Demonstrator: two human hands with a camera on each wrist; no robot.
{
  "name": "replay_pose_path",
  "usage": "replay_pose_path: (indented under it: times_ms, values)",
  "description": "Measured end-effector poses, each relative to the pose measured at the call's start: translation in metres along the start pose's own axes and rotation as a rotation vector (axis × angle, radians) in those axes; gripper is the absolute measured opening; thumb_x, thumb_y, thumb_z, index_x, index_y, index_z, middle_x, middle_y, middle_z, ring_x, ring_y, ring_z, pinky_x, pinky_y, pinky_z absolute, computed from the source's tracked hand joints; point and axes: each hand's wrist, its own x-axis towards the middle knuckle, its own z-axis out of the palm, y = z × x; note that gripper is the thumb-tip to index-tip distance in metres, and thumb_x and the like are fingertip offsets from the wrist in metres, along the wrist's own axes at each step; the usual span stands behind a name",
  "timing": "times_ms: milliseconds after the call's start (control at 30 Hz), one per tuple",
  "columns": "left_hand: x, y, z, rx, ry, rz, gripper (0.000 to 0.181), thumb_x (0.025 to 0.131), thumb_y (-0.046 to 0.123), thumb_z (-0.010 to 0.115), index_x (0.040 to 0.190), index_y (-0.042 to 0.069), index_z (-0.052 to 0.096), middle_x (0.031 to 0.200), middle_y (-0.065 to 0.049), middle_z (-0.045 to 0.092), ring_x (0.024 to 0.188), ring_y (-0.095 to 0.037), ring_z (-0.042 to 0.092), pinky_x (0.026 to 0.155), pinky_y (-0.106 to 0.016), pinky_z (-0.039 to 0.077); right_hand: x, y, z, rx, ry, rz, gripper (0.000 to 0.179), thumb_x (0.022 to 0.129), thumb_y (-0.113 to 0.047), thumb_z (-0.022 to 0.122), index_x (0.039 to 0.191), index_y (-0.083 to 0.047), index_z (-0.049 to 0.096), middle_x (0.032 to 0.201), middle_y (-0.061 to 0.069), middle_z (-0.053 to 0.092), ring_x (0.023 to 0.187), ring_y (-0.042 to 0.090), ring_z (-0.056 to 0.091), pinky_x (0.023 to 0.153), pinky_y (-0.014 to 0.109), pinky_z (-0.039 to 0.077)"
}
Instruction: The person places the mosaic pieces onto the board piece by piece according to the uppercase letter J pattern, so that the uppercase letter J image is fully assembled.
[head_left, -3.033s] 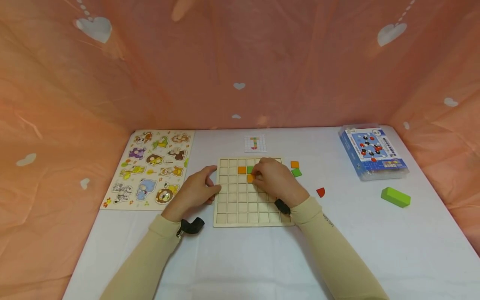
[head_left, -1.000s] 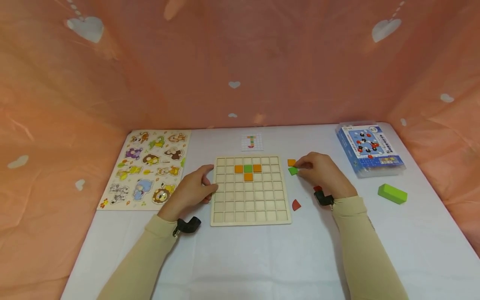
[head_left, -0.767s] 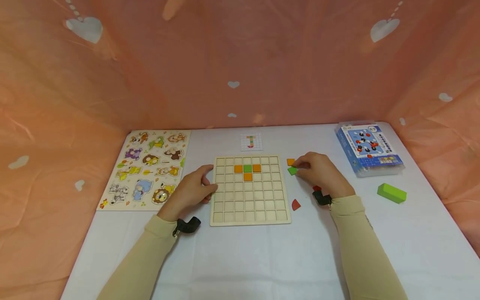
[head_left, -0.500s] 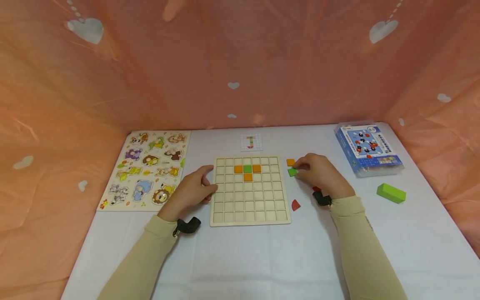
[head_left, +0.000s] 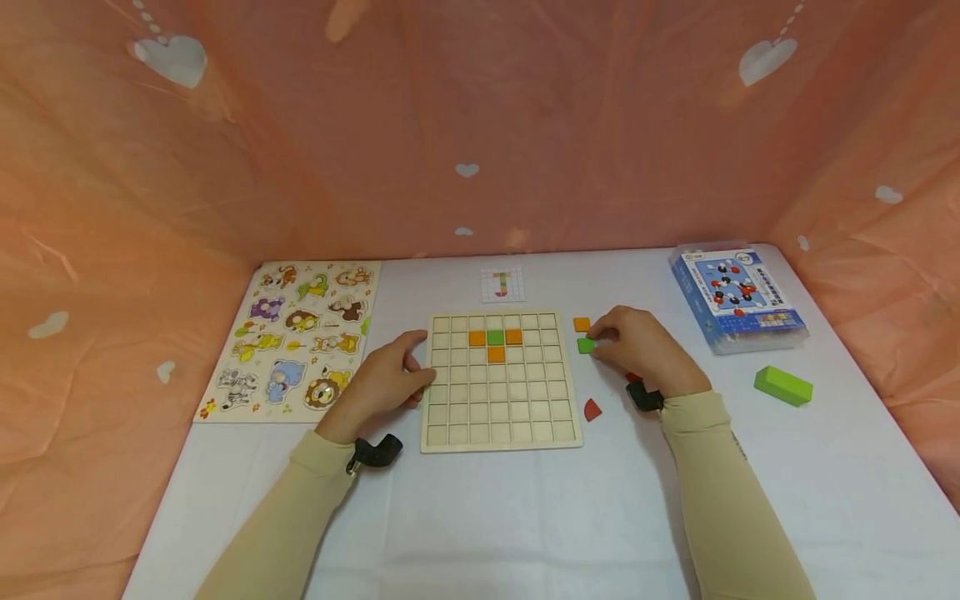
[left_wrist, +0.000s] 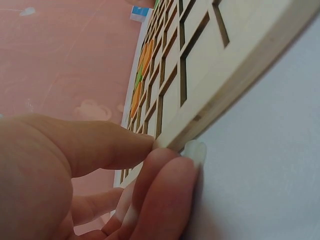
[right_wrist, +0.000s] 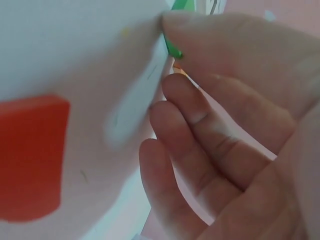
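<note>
While left hand (head_left: 382,379) pinches left edge of pale wooden grid board (head_left: 497,392), likely steadying it, right hand (head_left: 645,346) pinches loose green square tile (head_left: 585,346), right of board. Green tile lies across board from left hand; orange square tile (head_left: 581,324), also right of board, presumably set within reach.

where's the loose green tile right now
In the head view, the green tile lies on the table just right of the board, below the loose orange tile, touched by the right hand.
</note>
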Motion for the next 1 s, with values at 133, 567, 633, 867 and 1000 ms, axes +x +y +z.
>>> replay_pose_path:
  times_ms: [133, 567, 633, 867, 1000]
  values:
    - [0.000, 0.000, 0.000, 0.006, -0.003, 0.005, 0.072, 0.103, 0.022, 0.072, 0.167, 0.013, 0.038, 0.101, -0.011, 0.067, 0.068, -0.017, 0.070, 0.066, -0.030, 0.057, -0.002, -0.001, -0.002, -0.013, -0.004, -0.015, 0.027, 0.097, -0.016, 0.079, 0.120, -0.003, 0.079, 0.130, 0.018, 0.073, 0.126, 0.038, 0.063, 0.116, 0.060, 0.049]
    - [0.000, 0.000, 0.001, -0.004, 0.000, -0.002, 0.073, 0.102, 0.023, 0.072, 0.167, 0.014, 0.038, 0.101, -0.011, 0.068, 0.069, -0.018, 0.069, 0.065, -0.030, 0.057, 0.001, -0.037, 0.019, 0.015, 0.023, -0.137, 0.021, 0.096, -0.017, 0.075, 0.114, -0.009, 0.081, 0.115, 0.007, 0.074, 0.102, 0.026, 0.066, 0.096, 0.045, 0.057]
    - [0.000, 0.001, 0.001, -0.008, -0.001, -0.007, 0.073, 0.102, 0.023, 0.073, 0.167, 0.014, 0.038, 0.101, -0.011, 0.067, 0.069, -0.018, 0.069, 0.065, -0.030, 0.058, 0.003, -0.047, 0.028, 0.016, 0.008, -0.168, 0.022, 0.095, -0.017, 0.077, 0.114, -0.009, 0.081, 0.115, 0.005, 0.074, 0.103, 0.025, 0.066, 0.096, 0.044, 0.057]
    - [0.000, 0.000, 0.000, 0.013, 0.006, 0.002, 0.073, 0.102, 0.022, 0.073, 0.166, 0.013, 0.039, 0.099, -0.010, 0.068, 0.068, -0.017, 0.069, 0.066, -0.029, 0.057, 0.008, -0.078, 0.054, -0.080, -0.031, -0.321, 0.025, 0.092, -0.014, 0.079, 0.115, -0.005, 0.082, 0.117, 0.006, 0.077, 0.111, 0.025, 0.070, 0.102, 0.044, 0.058]
    - [0.000, 0.000, 0.000, 0.022, 0.006, 0.003, 0.073, 0.102, 0.023, 0.073, 0.166, 0.013, 0.039, 0.098, -0.009, 0.068, 0.068, -0.017, 0.069, 0.068, -0.029, 0.056, 0.008, -0.085, 0.062, -0.113, -0.025, -0.368, 0.021, 0.092, -0.014, 0.079, 0.112, -0.006, 0.083, 0.113, 0.004, 0.077, 0.109, 0.024, 0.070, 0.101, 0.043, 0.058]
